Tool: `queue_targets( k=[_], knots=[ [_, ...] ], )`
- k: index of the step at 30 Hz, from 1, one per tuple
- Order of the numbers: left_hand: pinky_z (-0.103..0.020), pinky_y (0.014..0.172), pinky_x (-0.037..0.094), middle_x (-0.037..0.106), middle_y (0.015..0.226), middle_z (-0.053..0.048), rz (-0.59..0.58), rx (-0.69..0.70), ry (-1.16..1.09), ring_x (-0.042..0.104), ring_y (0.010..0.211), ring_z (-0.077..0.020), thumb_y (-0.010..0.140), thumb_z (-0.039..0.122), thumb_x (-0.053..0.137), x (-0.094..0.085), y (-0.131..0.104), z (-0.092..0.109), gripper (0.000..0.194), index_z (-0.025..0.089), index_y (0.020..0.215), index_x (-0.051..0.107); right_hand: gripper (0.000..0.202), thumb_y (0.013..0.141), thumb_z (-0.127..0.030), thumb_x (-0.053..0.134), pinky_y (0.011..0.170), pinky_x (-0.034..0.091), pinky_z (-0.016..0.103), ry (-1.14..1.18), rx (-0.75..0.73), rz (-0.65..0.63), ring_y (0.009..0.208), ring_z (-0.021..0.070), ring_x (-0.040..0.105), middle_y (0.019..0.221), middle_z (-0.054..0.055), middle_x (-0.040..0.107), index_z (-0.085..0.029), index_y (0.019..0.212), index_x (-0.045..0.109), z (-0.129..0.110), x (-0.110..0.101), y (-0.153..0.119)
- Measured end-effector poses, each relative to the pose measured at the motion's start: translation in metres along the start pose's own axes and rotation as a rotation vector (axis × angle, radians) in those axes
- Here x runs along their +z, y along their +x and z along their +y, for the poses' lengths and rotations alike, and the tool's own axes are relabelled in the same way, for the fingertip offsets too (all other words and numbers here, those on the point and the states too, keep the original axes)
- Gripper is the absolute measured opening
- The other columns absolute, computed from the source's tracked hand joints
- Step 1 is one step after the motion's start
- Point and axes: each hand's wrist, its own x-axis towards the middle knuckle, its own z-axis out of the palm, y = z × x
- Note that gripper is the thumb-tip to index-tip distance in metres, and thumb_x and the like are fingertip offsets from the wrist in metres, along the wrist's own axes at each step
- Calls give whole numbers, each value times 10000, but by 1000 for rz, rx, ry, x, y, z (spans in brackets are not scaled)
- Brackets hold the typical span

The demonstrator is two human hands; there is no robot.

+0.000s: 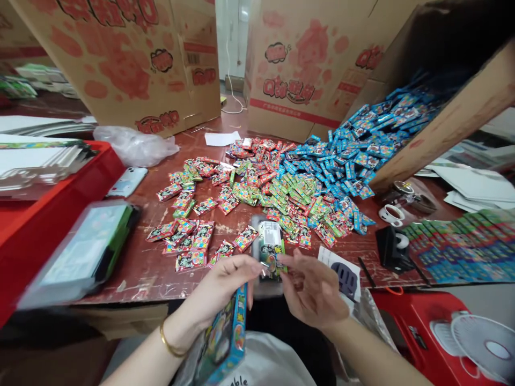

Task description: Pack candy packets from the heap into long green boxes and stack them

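Observation:
My left hand is closed in a pinch on something small and shiny, near the table's front edge. Below it a blue printed box stands tilted by my left wrist; whether my fingers touch it is unclear. My right hand has its fingers curled toward a small packet at a clear plastic tray, and it is somewhat blurred. Green and black packets lie in the tray between my hands. Red packets lie to the left of it, and green packets lie behind.
Blue packets spill from a tipped carton at the right. A red bin and stacked clear trays stand left. Tape, a cup and printed cards sit right. Large cartons stand behind.

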Motion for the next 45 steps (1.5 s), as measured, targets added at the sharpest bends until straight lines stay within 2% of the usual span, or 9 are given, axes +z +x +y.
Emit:
queue_targets(
  k=[3, 8, 11, 16, 30, 34, 39, 42, 45],
  knots=[
    [-162, 433, 339, 593, 473, 18, 117, 110, 159, 480, 416, -84, 805, 401, 615, -2, 1, -1, 247, 156, 803, 638, 869, 739, -4, 602, 943, 485, 500, -59, -131, 153, 991, 206, 642, 1158, 18, 627, -393, 1375, 155, -7, 9, 17],
    [-193, 480, 382, 622, 513, 12, 196, 175, 223, 530, 460, -118, 823, 397, 593, -3, 3, -2, 238, 165, 851, 637, 567, 787, -75, 600, 1062, 307, 552, -274, -90, 96, 970, 236, 657, 865, -17, 725, -306, 1255, 377, -21, 12, 35],
    [-206, 491, 393, 619, 532, 9, 220, 217, 260, 532, 480, -128, 820, 393, 590, -1, 4, -2, 230, 168, 814, 636, 512, 788, -104, 613, 1066, 294, 503, -313, -61, 90, 967, 226, 656, 849, -18, 730, -288, 1225, 421, -21, 15, 35],
    [-199, 520, 407, 627, 615, 11, 266, 291, 354, 533, 534, -122, 833, 357, 582, 5, 5, -6, 199, 171, 831, 652, 702, 757, -131, 665, 1043, 278, 482, -293, 29, 125, 949, 222, 652, 836, -22, 737, -274, 1336, 294, -17, 23, 33],
    [-214, 691, 439, 675, 757, 18, 346, 416, 665, 612, 799, -168, 877, 307, 540, 7, 7, -14, 186, 228, 975, 676, 604, 782, -151, 619, 952, 355, 449, -262, 158, 148, 855, 231, 669, 811, -13, 718, -264, 1304, 336, -15, 33, 30],
    [-217, 646, 436, 671, 731, 14, 343, 404, 683, 603, 702, -157, 879, 315, 526, 5, 7, -13, 195, 217, 953, 677, 534, 830, -136, 559, 949, 369, 426, -228, 160, 108, 825, 211, 673, 822, -7, 714, -268, 1295, 332, -13, 33, 29],
    [-214, 561, 410, 620, 606, 16, 274, 336, 610, 556, 564, -138, 874, 351, 511, 2, 8, -7, 231, 185, 815, 660, 511, 851, -87, 516, 1053, 238, 455, -210, 109, -32, 844, 183, 663, 851, -25, 712, -279, 1284, 327, -7, 24, 34],
    [-206, 530, 387, 611, 554, 10, 243, 283, 540, 536, 526, -127, 856, 364, 527, 1, 10, -3, 260, 166, 730, 640, 338, 863, -151, 534, 1032, 306, 450, -78, 216, -116, 911, 194, 645, 870, -3, 697, -262, 1177, 477, -1, 17, 41],
    [-195, 496, 366, 619, 513, 5, 231, 200, 391, 518, 480, -116, 821, 369, 567, -1, 12, -1, 242, 154, 738, 640, 154, 876, -228, 542, 986, 388, 439, 0, 294, -76, 993, 218, 617, 963, 48, 681, -239, 1021, 593, 5, 12, 44]
  ],
)
